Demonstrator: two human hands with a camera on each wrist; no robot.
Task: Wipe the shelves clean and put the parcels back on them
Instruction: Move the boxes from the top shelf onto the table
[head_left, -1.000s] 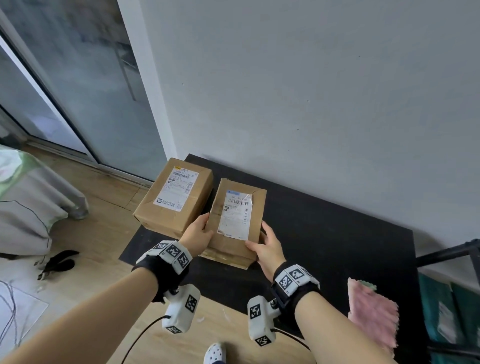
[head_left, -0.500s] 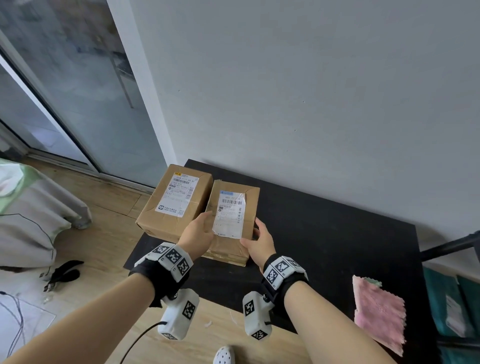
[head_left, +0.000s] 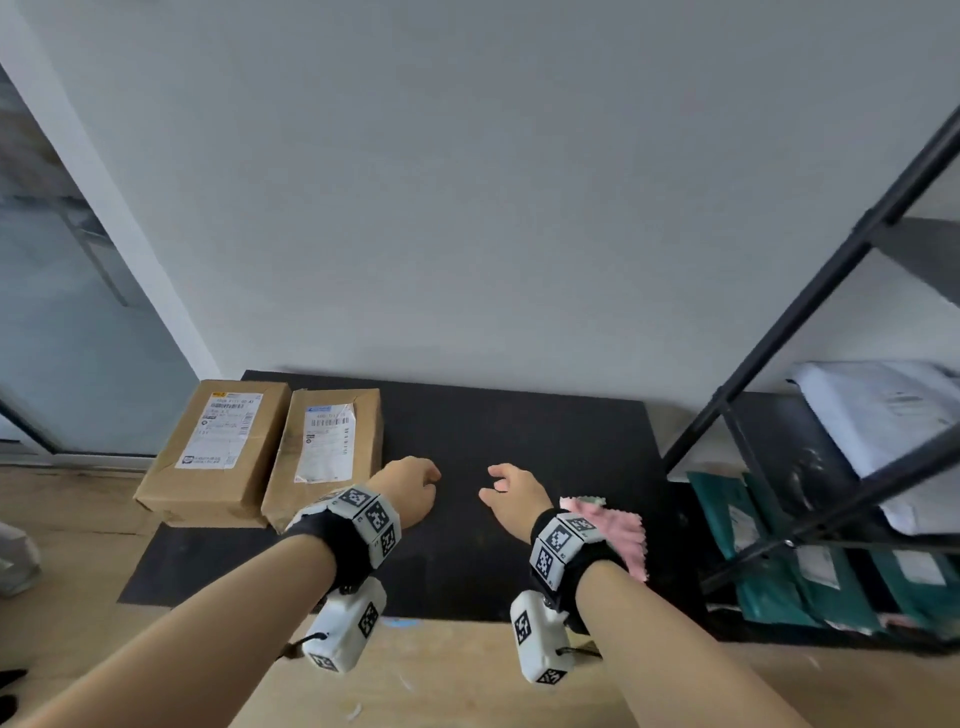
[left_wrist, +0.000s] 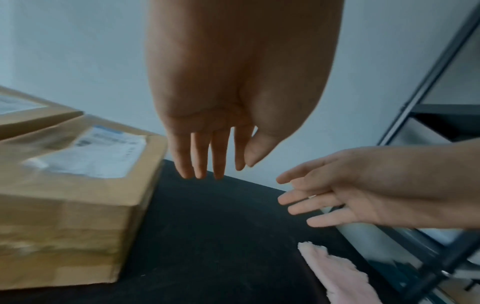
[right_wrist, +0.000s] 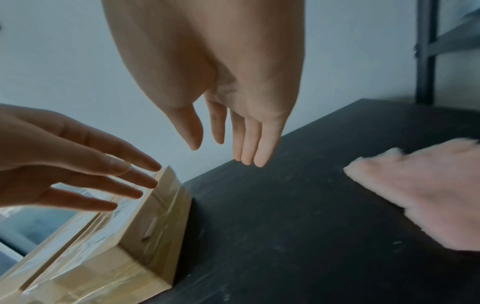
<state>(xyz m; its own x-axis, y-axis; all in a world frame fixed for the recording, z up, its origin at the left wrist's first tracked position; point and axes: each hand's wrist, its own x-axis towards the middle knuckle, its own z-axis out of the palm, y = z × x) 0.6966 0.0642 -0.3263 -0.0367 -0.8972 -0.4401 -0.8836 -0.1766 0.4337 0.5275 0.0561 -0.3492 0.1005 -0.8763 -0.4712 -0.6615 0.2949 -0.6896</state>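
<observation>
Two brown cardboard parcels lie side by side at the left end of a black board (head_left: 519, 431): a wider parcel (head_left: 218, 447) and a narrower parcel (head_left: 327, 452) (left_wrist: 75, 185) (right_wrist: 124, 236). My left hand (head_left: 415, 483) (left_wrist: 213, 162) hovers just right of the narrower parcel, fingers straight, holding nothing. My right hand (head_left: 506, 491) (right_wrist: 228, 148) hovers over the bare board with relaxed fingers, also empty. A pink cloth (head_left: 618, 530) (left_wrist: 340, 273) (right_wrist: 426, 189) lies on the board just right of my right wrist.
A black metal shelf rack (head_left: 810, 312) stands at the right, with white mailers (head_left: 878, 415) on one shelf and green mailers (head_left: 810, 561) lower down. A grey wall is behind the board, a glass door (head_left: 62, 338) at the left, wooden floor in front.
Both hands have let go of the narrower parcel, which now lies flat beside the wider one. The hands moved right and the view swung right, bringing the rack into sight.
</observation>
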